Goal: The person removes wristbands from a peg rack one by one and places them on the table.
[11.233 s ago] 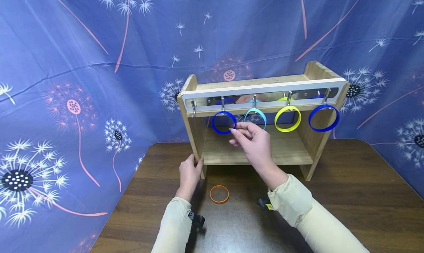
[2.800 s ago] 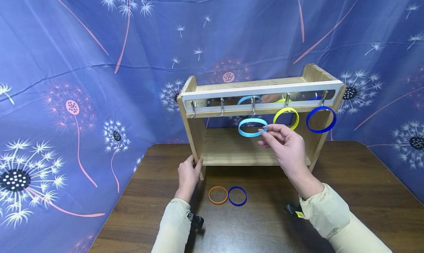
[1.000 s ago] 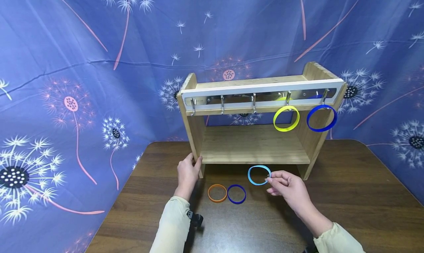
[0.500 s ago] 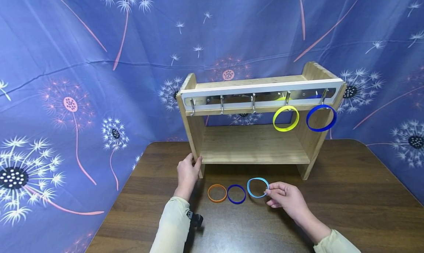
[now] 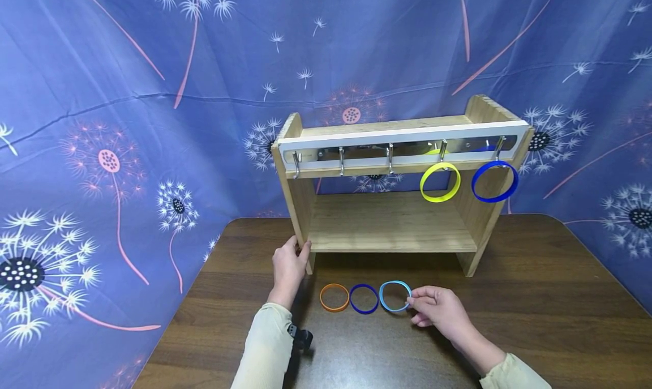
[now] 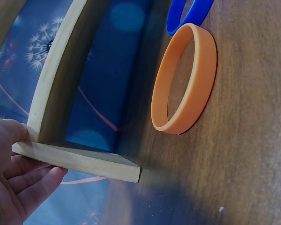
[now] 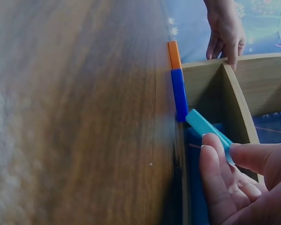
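Note:
In the head view, my right hand pinches the right side of a light blue silicone wristband. The right wrist view shows this wristband tilted, its held side raised and its far end close to the dark blue wristband. Flat on the table beside it lie that dark blue one and an orange wristband, side by side. My left hand grips the left side panel of a wooden shelf, thumb in front and fingers behind. A yellow wristband and another blue wristband hang from the shelf's two right hooks.
A white-framed hook rail runs along the shelf's top front; its three left hooks hold nothing. The dark wooden table carries the shelf. A blue dandelion-print cloth hangs behind.
The dark blue and then the light blue wristband came off their hooks. My right hand lowered the light blue one to table level beside the dark blue one. My left hand stayed on the shelf.

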`<state>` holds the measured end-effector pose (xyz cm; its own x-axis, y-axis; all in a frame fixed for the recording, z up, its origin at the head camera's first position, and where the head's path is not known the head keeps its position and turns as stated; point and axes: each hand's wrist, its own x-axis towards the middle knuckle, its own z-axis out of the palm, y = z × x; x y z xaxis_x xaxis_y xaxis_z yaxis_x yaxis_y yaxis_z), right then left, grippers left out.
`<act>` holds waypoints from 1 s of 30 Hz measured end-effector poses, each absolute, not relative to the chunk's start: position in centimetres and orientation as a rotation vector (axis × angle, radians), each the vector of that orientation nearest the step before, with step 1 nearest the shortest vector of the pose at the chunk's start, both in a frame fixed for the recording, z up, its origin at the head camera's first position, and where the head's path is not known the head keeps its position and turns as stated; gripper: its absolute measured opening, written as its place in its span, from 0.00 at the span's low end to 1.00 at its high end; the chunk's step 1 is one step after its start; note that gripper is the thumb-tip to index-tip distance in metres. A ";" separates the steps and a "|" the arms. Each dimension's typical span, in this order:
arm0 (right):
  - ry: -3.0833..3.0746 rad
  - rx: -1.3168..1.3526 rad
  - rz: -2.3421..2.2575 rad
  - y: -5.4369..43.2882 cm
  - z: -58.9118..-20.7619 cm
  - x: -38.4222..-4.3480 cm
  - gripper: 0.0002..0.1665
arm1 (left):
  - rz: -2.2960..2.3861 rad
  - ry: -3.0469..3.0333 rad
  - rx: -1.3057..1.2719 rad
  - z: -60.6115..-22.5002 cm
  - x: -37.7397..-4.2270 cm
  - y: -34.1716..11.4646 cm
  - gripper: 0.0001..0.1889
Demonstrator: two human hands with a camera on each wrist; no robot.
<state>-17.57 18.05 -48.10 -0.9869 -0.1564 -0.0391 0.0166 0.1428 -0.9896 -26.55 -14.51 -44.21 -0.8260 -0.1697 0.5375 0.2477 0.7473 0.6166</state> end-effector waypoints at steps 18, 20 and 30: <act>2.445 -0.057 -1.758 17.8 -48.4 -17.5 0.15 | -0.931 -2.351 -0.060 -44.2 -26.6 -14.5 0.08; 2.459 -0.052 -1.738 17.8 -48.4 -17.5 0.15 | -0.934 -2.352 -0.057 -44.2 -26.6 -14.5 0.08; 2.513 -0.039 -1.722 18.1 -47.8 -17.4 0.13 | -0.928 -2.336 -0.076 -44.2 -26.6 -14.5 0.08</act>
